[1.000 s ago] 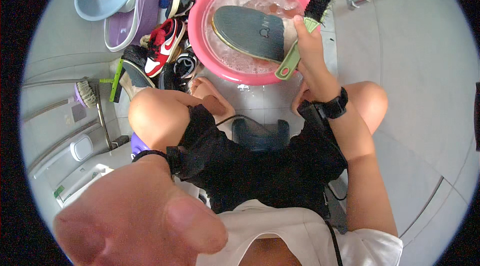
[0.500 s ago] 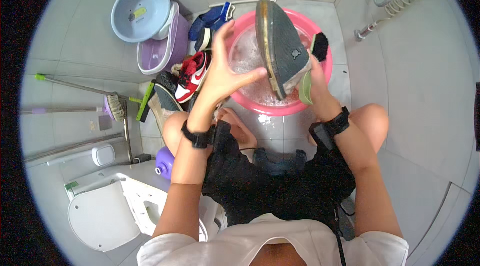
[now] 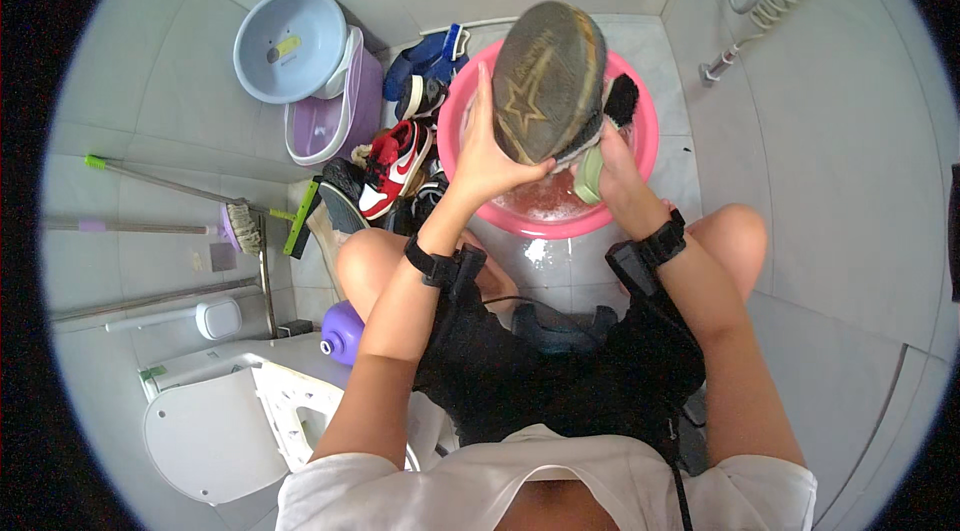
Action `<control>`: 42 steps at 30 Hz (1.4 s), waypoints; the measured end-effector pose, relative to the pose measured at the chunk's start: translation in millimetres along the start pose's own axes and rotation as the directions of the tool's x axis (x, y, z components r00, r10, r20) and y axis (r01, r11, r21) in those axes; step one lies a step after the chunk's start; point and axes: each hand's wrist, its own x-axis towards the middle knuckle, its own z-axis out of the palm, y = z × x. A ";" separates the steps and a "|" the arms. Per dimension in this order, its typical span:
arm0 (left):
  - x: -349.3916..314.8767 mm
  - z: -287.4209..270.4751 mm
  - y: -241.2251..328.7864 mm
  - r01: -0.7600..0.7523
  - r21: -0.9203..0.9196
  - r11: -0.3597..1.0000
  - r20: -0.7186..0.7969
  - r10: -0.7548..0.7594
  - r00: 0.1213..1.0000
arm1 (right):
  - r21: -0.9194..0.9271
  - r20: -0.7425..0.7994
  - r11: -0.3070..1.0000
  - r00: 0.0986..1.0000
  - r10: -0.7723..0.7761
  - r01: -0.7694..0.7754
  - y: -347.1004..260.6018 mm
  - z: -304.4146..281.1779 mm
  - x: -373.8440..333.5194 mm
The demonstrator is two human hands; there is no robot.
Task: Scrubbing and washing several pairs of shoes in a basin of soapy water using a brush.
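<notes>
A dark grey shoe (image 3: 548,81) is held up over a pink basin (image 3: 648,136), its worn sole turned up, with a star-shaped mark on it. My left hand (image 3: 492,159) grips the shoe's left edge, thumb across the lower end of the sole. In my right hand (image 3: 618,169) is a scrubbing brush with a green handle (image 3: 588,177) and black bristles (image 3: 621,99). The right fingertips lie close to the shoe's lower right end; whether they also grip it is hidden. Reddish, sudsy water (image 3: 545,199) shows in the basin below.
Left of the basin lie a red and white sneaker (image 3: 397,169), blue slippers (image 3: 425,59) and several other shoes. Behind them a blue basin (image 3: 290,46) rests on a purple bucket (image 3: 365,96). A toilet (image 3: 215,431), mops and a purple bottle (image 3: 343,333) are at the left.
The shoe has been turned so its sole faces up toward me. My left hand, open and apart from it before, has moved right and closed on its edge.
</notes>
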 end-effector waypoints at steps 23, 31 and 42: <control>5.4 -8.8 -18.3 0.231 -0.243 0.942 -0.005 -0.239 0.971 | -0.638 -0.572 0.756 0.748 -0.337 -0.147 -18.8 9.2 -22.5; -9.1 -6.0 -35.2 0.636 -0.636 0.438 0.349 -0.571 0.743 | -0.612 0.366 -0.791 0.890 -0.272 0.010 -23.3 53.3 -33.2; -29.6 9.7 -31.8 0.693 -0.504 0.516 0.482 -0.498 0.721 | -0.312 0.397 -0.950 0.905 -0.150 -0.021 -21.4 70.9 -46.2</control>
